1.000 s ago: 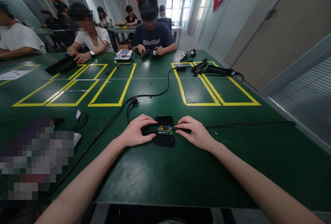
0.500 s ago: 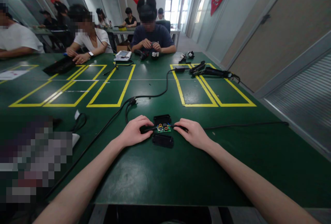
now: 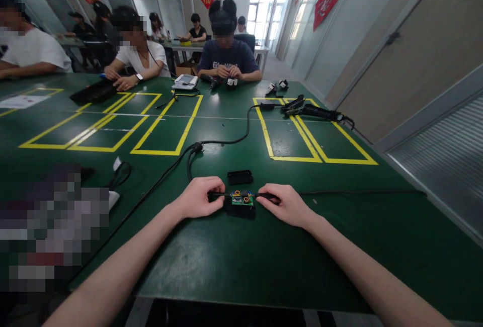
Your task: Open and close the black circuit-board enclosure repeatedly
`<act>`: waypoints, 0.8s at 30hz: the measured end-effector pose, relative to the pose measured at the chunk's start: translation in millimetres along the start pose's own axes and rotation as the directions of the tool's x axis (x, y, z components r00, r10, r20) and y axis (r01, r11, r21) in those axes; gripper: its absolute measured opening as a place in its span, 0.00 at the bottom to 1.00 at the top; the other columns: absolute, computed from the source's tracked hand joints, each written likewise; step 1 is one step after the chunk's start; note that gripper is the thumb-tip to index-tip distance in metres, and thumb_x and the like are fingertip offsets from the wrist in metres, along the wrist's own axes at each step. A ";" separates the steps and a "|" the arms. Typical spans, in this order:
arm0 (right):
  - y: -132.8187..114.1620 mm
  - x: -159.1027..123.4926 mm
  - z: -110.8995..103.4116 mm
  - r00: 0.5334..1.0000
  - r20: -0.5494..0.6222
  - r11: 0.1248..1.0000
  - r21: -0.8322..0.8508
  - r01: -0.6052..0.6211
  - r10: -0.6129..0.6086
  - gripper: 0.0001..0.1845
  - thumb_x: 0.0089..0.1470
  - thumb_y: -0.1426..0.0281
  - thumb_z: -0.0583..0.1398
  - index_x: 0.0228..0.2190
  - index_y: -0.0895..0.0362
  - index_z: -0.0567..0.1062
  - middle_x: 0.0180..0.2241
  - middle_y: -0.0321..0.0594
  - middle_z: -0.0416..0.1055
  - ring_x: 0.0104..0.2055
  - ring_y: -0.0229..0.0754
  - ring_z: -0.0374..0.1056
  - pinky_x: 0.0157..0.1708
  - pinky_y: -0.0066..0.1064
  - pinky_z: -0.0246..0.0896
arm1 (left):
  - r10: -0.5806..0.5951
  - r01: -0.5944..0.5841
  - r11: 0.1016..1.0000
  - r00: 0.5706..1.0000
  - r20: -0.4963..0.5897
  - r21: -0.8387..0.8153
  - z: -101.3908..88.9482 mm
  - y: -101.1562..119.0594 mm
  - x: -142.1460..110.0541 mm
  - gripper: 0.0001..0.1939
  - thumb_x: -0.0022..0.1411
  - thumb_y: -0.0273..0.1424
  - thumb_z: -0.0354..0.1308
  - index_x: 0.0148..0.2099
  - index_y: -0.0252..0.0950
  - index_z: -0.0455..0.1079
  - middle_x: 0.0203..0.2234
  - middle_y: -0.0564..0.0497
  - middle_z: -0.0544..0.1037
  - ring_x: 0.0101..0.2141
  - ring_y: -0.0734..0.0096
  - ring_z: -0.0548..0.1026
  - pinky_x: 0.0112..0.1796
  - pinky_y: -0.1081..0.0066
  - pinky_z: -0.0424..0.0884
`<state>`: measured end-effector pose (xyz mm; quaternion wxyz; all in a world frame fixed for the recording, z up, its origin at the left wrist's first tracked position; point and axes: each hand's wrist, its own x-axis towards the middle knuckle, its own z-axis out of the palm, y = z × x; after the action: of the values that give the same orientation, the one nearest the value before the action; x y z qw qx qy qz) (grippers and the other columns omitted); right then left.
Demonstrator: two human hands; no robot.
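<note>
The left hand (image 3: 202,197) had its thumb and fingers closed around the black cable on the left (image 3: 216,194), and the right hand (image 3: 285,203) pinched the black cable on the right (image 3: 268,196) close to its end. Between the two hands lay the circuit board (image 3: 242,198), green with copper-coloured coils, joined to both cables. It sat over the near edge-side of the work spot, above the near case half (image 3: 240,210), though whether it touched that black piece or hovered just over it was hard to tell. The far case half (image 3: 240,177) rested on the green table (image 3: 320,251), just beyond the board and apart from both hands. A plug (image 3: 197,147) lay farther off, to the left of the far case half. Across the table, a person in a dark blue shirt (image 3: 229,58) held something small with both hands, near a power drill (image 3: 215,82).
</note>
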<state>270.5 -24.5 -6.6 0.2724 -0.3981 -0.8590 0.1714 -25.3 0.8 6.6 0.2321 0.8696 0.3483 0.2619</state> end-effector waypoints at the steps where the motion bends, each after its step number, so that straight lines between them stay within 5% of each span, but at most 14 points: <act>1: -1.9 -1.0 -1.2 1.000 -0.006 1.000 0.015 0.028 -0.028 0.10 0.66 0.64 0.60 0.35 0.56 0.76 0.29 0.38 0.76 0.25 0.37 0.68 0.26 0.27 0.59 | 0.016 -0.016 1.000 1.000 0.008 -0.006 -1.0 1.8 -0.8 0.02 0.59 0.28 0.58 0.33 0.36 0.70 0.24 0.56 0.71 0.25 0.76 0.68 0.28 0.75 0.63; 9: -13.9 -5.7 -0.5 0.990 0.016 0.989 0.055 0.137 -0.138 0.06 0.62 0.66 0.63 0.37 0.57 0.77 0.30 0.37 0.76 0.27 0.36 0.70 0.27 0.26 0.60 | 0.028 -0.031 0.999 0.995 0.093 0.028 -3.6 3.1 -4.7 0.25 0.52 0.48 0.72 0.47 0.37 0.77 0.25 0.57 0.72 0.25 0.74 0.70 0.29 0.74 0.63; 16: -10.4 -2.7 0.9 0.994 -0.007 0.994 0.026 0.107 -0.107 0.09 0.66 0.66 0.60 0.35 0.56 0.78 0.29 0.38 0.77 0.27 0.37 0.71 0.27 0.27 0.61 | -0.035 0.027 0.998 0.989 0.143 0.055 0.0 2.2 -4.0 0.18 0.54 0.40 0.72 0.45 0.38 0.79 0.26 0.56 0.76 0.26 0.73 0.73 0.30 0.74 0.64; 24: -9.2 -0.7 1.4 1.000 -0.023 1.000 0.024 0.000 0.000 0.09 0.66 0.66 0.60 0.37 0.56 0.80 0.32 0.40 0.80 0.28 0.38 0.73 0.28 0.28 0.66 | -0.045 0.033 0.994 0.992 0.114 0.106 1.0 3.4 -2.9 0.18 0.57 0.44 0.71 0.44 0.38 0.77 0.26 0.57 0.76 0.25 0.73 0.73 0.30 0.74 0.64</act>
<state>264.6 -30.9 -3.3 0.2873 -0.3968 -0.8536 0.1772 -24.9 -3.7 6.9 0.2116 0.8874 0.3641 0.1878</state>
